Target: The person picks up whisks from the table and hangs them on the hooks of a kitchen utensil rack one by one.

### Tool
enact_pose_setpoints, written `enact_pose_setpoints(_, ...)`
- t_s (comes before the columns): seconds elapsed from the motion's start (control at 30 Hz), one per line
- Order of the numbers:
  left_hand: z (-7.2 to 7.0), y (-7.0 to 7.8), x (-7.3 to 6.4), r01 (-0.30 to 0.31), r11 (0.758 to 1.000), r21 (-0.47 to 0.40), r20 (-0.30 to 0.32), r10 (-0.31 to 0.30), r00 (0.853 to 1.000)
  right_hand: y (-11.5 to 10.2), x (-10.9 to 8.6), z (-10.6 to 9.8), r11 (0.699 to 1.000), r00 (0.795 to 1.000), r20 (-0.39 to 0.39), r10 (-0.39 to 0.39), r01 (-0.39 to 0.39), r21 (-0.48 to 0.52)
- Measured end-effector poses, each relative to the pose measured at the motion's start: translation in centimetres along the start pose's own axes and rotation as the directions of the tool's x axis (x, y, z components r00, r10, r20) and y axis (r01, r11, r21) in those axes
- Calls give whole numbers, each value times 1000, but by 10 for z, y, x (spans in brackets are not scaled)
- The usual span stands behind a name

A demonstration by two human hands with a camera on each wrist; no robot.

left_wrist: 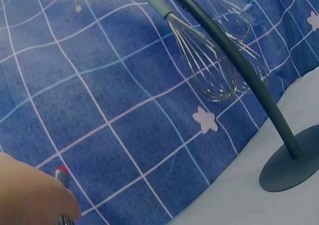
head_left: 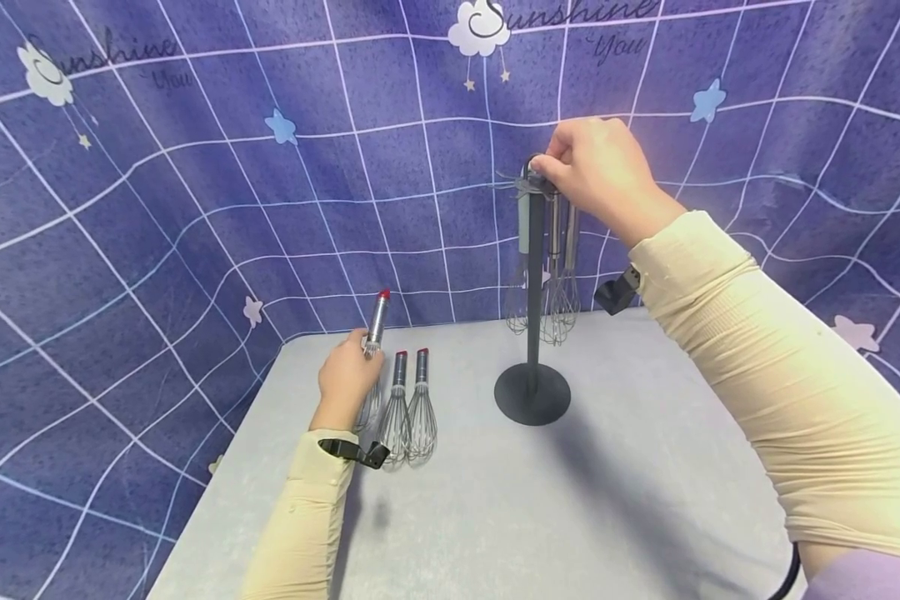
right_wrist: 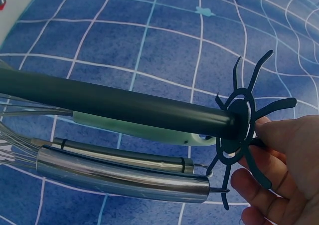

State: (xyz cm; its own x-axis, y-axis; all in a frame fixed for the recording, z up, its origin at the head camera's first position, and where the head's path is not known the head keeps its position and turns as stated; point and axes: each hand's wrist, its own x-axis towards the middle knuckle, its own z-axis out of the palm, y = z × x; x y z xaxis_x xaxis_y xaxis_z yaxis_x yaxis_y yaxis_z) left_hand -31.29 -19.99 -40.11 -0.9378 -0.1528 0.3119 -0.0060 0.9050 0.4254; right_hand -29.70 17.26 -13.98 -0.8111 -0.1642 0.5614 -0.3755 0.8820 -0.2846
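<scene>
My left hand [head_left: 347, 375] grips a wire whisk [head_left: 377, 321] by the lower handle, its red-tipped end pointing up. In the left wrist view this hand [left_wrist: 37, 192] hides most of that whisk. Two similar red-tipped whisks lie side by side on the table, just right of it. At the top of a dark upright stand [head_left: 535, 292], my right hand [head_left: 603, 167] pinches the part above the ring of hooks [right_wrist: 239, 127]. From the hooks hang a whisk with a pale green handle [right_wrist: 134, 127] and two with metal handles, the nearer whisk [right_wrist: 122, 172] being thicker.
The stand's round base [head_left: 532, 394] rests on the light grey table [head_left: 480, 517]. Directly behind the table hangs a blue curtain [head_left: 360, 217] with a grid pattern. Bare hooks [right_wrist: 276, 107] stick out from the ring.
</scene>
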Motion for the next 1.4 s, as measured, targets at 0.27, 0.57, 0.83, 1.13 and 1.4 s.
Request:
enact_pose_setpoints(0.27, -8, 9, -4, -42, 999, -16, -63, 41, 997, 0, -1, 1, 1000, 1000, -15, -10, 10, -4)
enact_pose_setpoints(0.57, -15, 21, -7, -115, 993, -38, -155, 108, 982, -1, -2, 0, 1000, 1000, -15, -1, 1, -4)
enact_pose_setpoints(0.83, -19, 28, -9, -145, 988, -49, -194, 133, 972, -1, -2, 1, 1000, 1000, -18, -4, 4, -5)
enact_pose_setpoints(1.13, -22, 36, -13, -226, 971, -79, -275, 197, 941, -1, -2, 1, 1000, 1000, -28, -10, 10, -3)
enact_pose_setpoints(1.4, -25, 43, -14, -278, 955, -101, -319, 234, 919, -1, -2, 1, 1000, 1000, -29, -5, 5, -8)
